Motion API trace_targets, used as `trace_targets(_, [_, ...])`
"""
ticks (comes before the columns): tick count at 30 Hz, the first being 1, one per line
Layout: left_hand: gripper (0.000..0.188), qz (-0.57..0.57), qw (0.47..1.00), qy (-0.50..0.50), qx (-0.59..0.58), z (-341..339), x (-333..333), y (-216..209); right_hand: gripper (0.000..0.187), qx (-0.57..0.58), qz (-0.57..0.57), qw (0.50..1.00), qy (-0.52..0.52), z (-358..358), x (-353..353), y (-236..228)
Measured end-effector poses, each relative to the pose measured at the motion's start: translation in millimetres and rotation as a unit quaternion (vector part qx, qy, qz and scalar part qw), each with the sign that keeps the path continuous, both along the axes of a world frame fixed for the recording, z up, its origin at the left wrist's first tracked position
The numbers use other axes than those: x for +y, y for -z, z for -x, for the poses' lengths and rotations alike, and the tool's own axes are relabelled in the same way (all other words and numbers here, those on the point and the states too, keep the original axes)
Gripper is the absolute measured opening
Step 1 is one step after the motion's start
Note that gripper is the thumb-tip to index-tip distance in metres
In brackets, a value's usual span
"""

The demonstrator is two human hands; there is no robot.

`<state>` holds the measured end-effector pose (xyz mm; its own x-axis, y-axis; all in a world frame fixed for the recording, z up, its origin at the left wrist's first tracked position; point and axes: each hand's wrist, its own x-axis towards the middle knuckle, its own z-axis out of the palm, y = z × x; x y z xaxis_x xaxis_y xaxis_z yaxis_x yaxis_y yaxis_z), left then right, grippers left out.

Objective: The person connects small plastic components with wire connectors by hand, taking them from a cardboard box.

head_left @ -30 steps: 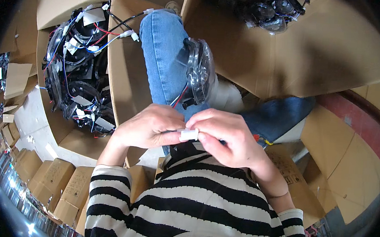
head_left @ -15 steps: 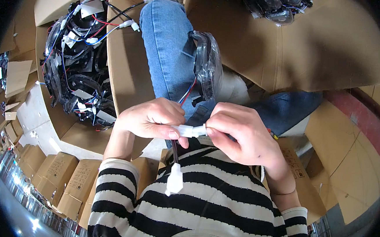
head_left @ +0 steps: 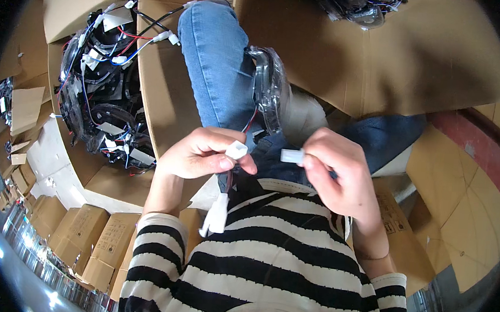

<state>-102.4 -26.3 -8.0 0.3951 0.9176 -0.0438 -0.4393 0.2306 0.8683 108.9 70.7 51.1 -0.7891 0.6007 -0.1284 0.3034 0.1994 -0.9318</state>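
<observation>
Between thumb and fingers, my left hand point(head_left: 204, 151) pinches a white plastic wire connector point(head_left: 237, 150). A dark cable runs below that hand to a second white connector point(head_left: 217, 213), hanging in front of my striped shirt. To the right, my right hand point(head_left: 339, 171) pinches a small translucent white plug point(head_left: 292, 156), apart from the left one. A clear-bagged black lamp-like part point(head_left: 268, 90) rests against my jeans leg, with thin coloured wires point(head_left: 251, 121) running down from it toward my left hand. Where the wires pass behind the fingers is hidden.
On the left an open carton point(head_left: 168, 86) holds several bagged black parts point(head_left: 101, 82) with wires and white connectors. A large cardboard flap point(head_left: 396, 56) with more bagged parts point(head_left: 359, 4) lies ahead. Closed cartons point(head_left: 79, 231) stand lower left, and cardboard point(head_left: 462, 188) lies right.
The two white connector pieces were joined end to end between my hands; now they are separated. My right hand has moved right with its plug, and the hanging connector has swung left and up.
</observation>
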Motion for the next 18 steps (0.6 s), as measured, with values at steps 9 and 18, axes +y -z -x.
trace_targets(9, [0.019,0.058,0.972,-0.186,-0.132,-13.8,-6.8,13.9,0.003,0.084,0.038,0.995,-0.039,-2.5,-3.6,-15.1])
trace_targets(18, [0.008,0.092,0.972,-0.214,-0.013,-12.6,-16.3,7.5,0.006,0.104,0.031,0.994,-0.025,-5.4,5.0,-21.5])
